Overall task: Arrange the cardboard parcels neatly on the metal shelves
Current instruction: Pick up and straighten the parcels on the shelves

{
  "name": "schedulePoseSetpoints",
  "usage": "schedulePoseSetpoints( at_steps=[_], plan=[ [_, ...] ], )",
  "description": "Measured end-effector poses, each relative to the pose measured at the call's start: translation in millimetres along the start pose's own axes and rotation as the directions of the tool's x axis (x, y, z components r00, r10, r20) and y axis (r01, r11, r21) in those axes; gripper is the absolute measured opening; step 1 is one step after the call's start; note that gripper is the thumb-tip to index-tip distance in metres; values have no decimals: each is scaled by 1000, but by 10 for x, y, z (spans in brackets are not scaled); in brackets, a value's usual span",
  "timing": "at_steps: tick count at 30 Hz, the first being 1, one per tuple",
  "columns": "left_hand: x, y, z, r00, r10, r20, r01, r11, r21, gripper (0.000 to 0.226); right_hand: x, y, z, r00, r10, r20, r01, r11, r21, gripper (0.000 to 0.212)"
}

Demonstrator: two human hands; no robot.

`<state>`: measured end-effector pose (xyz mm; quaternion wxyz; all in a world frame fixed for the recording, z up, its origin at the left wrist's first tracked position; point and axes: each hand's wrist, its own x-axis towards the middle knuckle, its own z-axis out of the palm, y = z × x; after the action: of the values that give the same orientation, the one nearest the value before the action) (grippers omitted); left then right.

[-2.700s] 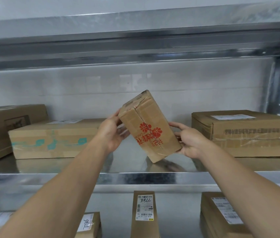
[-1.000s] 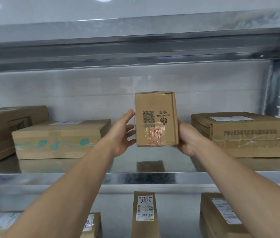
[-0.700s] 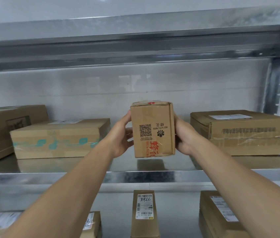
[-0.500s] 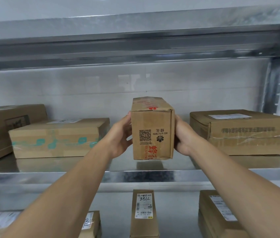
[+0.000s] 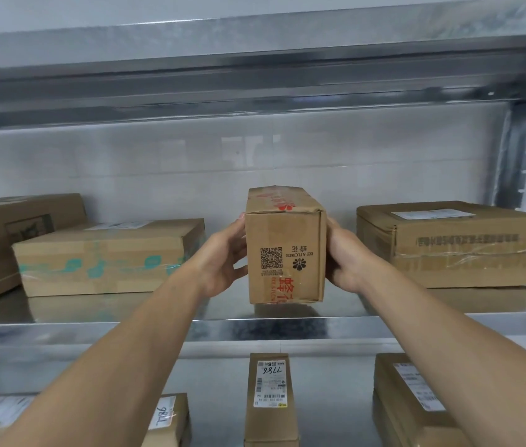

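A narrow cardboard parcel point(image 5: 284, 253) with a QR code and red print stands end-on in the middle of the metal shelf point(image 5: 255, 329), its base at or just above the shelf surface. My left hand point(image 5: 226, 262) holds its left side and my right hand point(image 5: 340, 259) holds its right side, fingers wrapped along the sides. The far ends of my fingers are hidden behind the parcel.
On the same shelf lie a flat parcel with teal tape point(image 5: 106, 258) and a bigger box point(image 5: 3, 240) to the left, and a wide flat parcel point(image 5: 452, 243) to the right. Below, a lower shelf holds several labelled parcels point(image 5: 269, 398). A shelf upright point(image 5: 513, 156) stands at right.
The parcel turned from tilted to upright with its short end facing me, then came down and went deeper onto the shelf. Both hands stayed on its sides.
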<state>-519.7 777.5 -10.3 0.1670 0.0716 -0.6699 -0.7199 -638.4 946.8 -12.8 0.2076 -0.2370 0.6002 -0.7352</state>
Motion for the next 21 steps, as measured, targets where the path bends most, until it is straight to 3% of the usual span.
schedulePoseSetpoints(
  at_steps=[7, 14, 21],
  plan=[
    [43, 39, -79, 997, -13, -80, 16, 999, 38, 21, -42, -174, -106, 1000, 7, 6, -6, 987, -161, 24],
    [45, 136, -31, 992, 86, -91, -90, 995, -37, 42, -102, -253, -62, 997, -15, 74, 17, 999, -35, 24],
    [27, 194, 76, 959, 202, -200, -212, 977, -32, 21, -90, -222, -15, 997, -63, 40, 62, 998, 20, 26]
  ],
)
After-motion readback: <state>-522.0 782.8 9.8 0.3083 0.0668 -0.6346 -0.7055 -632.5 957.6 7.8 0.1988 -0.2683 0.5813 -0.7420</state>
